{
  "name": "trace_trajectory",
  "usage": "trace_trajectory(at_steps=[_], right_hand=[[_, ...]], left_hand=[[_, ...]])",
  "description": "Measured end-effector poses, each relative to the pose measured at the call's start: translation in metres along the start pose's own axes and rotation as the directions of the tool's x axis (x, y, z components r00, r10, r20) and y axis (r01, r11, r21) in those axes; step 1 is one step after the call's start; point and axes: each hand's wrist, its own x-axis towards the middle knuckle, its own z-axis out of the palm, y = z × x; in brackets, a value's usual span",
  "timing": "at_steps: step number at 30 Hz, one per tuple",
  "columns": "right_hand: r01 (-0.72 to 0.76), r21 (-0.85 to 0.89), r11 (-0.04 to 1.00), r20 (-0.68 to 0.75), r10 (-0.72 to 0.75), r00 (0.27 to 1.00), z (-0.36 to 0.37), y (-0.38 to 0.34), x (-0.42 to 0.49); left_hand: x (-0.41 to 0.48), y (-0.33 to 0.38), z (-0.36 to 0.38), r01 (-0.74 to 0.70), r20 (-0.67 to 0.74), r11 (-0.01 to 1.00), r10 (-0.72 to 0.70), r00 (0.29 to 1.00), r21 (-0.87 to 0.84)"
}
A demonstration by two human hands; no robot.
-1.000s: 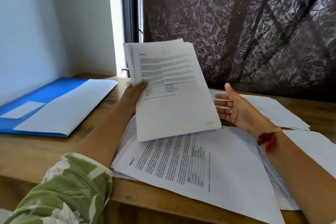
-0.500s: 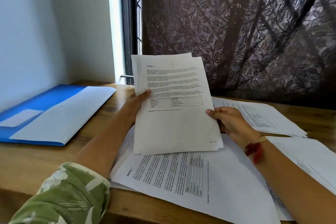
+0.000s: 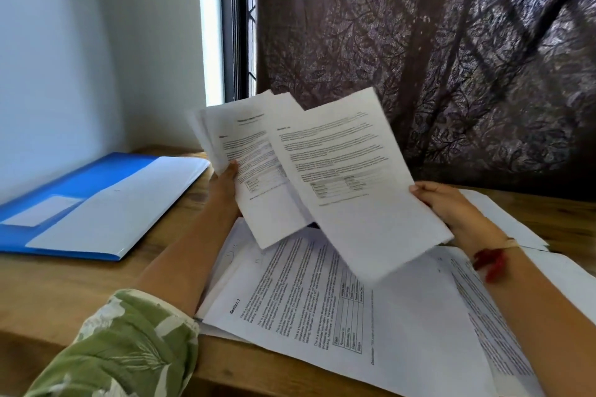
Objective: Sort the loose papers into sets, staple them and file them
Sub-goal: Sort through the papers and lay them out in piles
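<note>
My left hand (image 3: 226, 185) is gripping a small stack of pages (image 3: 254, 171) by its left edge, above the table (image 3: 64, 287). My right hand (image 3: 450, 208) is pinching another sheet (image 3: 354, 196) by its right edge, overlapping that stack. More loose papers (image 3: 322, 316) are lying beneath both hands, and a blue folder (image 3: 90, 180) is lying off to the left.

The large sheet (image 3: 322, 316) lying topmost on the counter (image 3: 64, 284) bears the bold heading "Section 7" near its left edge, printed sideways to the viewer. Its small table shows "Department" and "Status", and the line beneath begins "Disclaimer". The raised front sheet (image 3: 354, 196) has a heading starting "Section", its number blurred. Print on the raised back sheets (image 3: 254, 167) is too smeared to read.
</note>
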Motion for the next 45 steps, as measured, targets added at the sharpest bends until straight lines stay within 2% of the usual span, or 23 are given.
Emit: trace_trajectory(at_steps=[2,4,6,7,10,14,18,20,23,25,27,29,31,37,45], right_hand=[[-0.020,-0.081,0.997,0.193,0.035,0.981,-0.008,0.000,-0.001],[-0.030,-0.198,0.980,0.350,0.099,0.931,-0.010,0.001,-0.002],[0.050,-0.413,0.909,0.456,0.158,0.876,-0.008,0.003,-0.003],[0.102,-0.501,0.859,0.491,0.185,0.852,-0.006,0.005,-0.003],[0.180,-0.632,0.754,0.528,0.248,0.812,-0.002,0.009,-0.004],[0.197,-0.660,0.725,0.483,0.209,0.851,0.001,0.011,0.000],[0.220,-0.646,0.731,0.478,0.163,0.863,0.004,0.013,0.002],[0.255,-0.603,0.756,0.448,0.056,0.892,0.007,0.015,0.002],[0.229,-0.409,0.884,0.191,-0.162,0.968,0.012,0.015,0.002],[0.110,-0.177,0.978,0.095,-0.094,0.991,0.021,0.009,-0.002],[-0.016,-0.046,0.999,0.146,0.022,0.989,0.029,0.004,-0.007],[-0.043,-0.044,0.998,0.231,0.052,0.972,0.038,0.000,-0.013],[-0.032,-0.031,0.999,0.253,0.039,0.967,0.044,-0.001,-0.017],[-0.011,0.138,0.990,0.115,-0.005,0.993,0.049,-0.001,-0.022],[-0.003,0.092,0.996,0.042,-0.001,0.999,0.049,0.004,-0.021]], left_hand=[[0.002,0.005,-0.005,0.017,-0.112,1.000,-0.019,0.994,-0.020],[0.003,0.010,-0.012,0.025,-0.161,1.000,-0.021,0.987,0.019],[0.003,0.013,-0.019,-0.036,-0.220,0.998,0.047,0.974,0.058],[0.003,0.014,-0.021,-0.094,-0.224,0.995,0.097,0.970,0.024],[-0.003,0.021,-0.023,-0.136,-0.230,0.980,0.100,0.968,-0.148],[0.025,0.021,-0.045,-0.130,-0.203,0.970,0.088,0.975,-0.207],[0.003,0.025,-0.027,-0.119,-0.166,0.988,0.101,0.981,-0.100],[-0.010,0.022,-0.011,-0.108,-0.126,0.992,0.099,0.987,-0.061],[-0.021,0.016,0.000,-0.065,0.028,0.996,0.064,0.998,0.059],[-0.024,0.014,0.002,-0.064,0.196,0.986,0.033,0.980,0.155],[-0.027,0.013,0.006,-0.037,0.298,0.966,-0.042,0.954,0.255],[-0.027,0.011,0.010,-0.003,0.330,0.959,-0.094,0.939,0.282],[-0.025,0.010,0.011,0.015,0.334,0.957,-0.116,0.935,0.290],[-0.027,0.007,0.013,0.063,0.343,0.967,-0.148,0.928,0.247],[-0.025,0.005,0.014,0.042,0.335,0.966,-0.128,0.934,0.254]])
